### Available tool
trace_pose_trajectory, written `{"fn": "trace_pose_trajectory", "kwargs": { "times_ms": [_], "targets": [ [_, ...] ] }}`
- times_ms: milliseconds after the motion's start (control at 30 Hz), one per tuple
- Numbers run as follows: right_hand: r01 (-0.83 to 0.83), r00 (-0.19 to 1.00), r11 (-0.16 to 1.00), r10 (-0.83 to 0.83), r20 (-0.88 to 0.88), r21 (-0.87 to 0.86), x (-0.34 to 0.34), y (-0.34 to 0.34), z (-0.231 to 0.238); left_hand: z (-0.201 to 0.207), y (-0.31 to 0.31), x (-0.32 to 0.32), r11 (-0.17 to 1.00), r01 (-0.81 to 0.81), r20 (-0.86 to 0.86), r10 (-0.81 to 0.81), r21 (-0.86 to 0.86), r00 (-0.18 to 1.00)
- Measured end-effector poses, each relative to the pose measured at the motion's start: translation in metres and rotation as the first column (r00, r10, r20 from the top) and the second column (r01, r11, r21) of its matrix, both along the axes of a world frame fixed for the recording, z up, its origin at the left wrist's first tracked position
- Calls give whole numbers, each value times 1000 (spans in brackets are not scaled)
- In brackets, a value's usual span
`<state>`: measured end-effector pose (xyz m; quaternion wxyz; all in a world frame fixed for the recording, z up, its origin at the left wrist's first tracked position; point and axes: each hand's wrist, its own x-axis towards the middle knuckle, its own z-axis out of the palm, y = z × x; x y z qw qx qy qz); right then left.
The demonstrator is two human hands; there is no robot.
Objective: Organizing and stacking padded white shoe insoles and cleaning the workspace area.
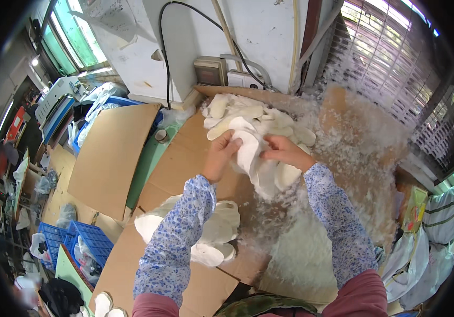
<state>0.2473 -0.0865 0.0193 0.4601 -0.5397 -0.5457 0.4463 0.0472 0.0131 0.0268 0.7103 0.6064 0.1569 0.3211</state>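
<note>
Fabric [247, 153], white, soft and insole-shaped, hangs between left hand [220, 154] and right hand [287, 152], each pinching an edge, equally near; its long axis slants forward and leftward

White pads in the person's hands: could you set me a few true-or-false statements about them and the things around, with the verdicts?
1. The left hand and the right hand both touch white pads. True.
2. All the pads lie in one pile. False: one pile lies just beyond the hands, another by the left forearm.
3. White fluff is scattered to the right of the hands. True.
4. The sleeves are plain black. False: the sleeves are white with a blue pattern over the forearms.
5. The blue crates stand at the far right. False: the blue crates are at the lower left.
</note>
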Motion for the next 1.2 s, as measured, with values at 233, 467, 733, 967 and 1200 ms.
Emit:
{"fn": "trace_pose_trajectory", "kwargs": {
  "times_ms": [233, 467, 733, 967, 1200],
  "targets": [
    [125, 992, 918, -128, -18, 377, -30, 24, 23, 21, -7, -12, 838, -157, -69, 224, 522, 972],
    [-8, 1000, 970, 11, -13, 243, -40, 52, 10, 0, 27, -59, 950, -87, -241, 163, 299, 957],
    [102, 560, 990, -134, 818, 93, 35, 120, -123, 24, 139, -135, 735, 80, -540, 414, 673, 733],
    [-30, 59, 834, -549, 834, 551, 45, 221, -158, 8, 163, -148, 809, -275, -363, 500, 520, 787],
    [82, 277, 939, -344, 897, 335, 54, 247, -77, 21, 162, -149, 818, -365, -123, 460, 445, 879]
  ]
}}
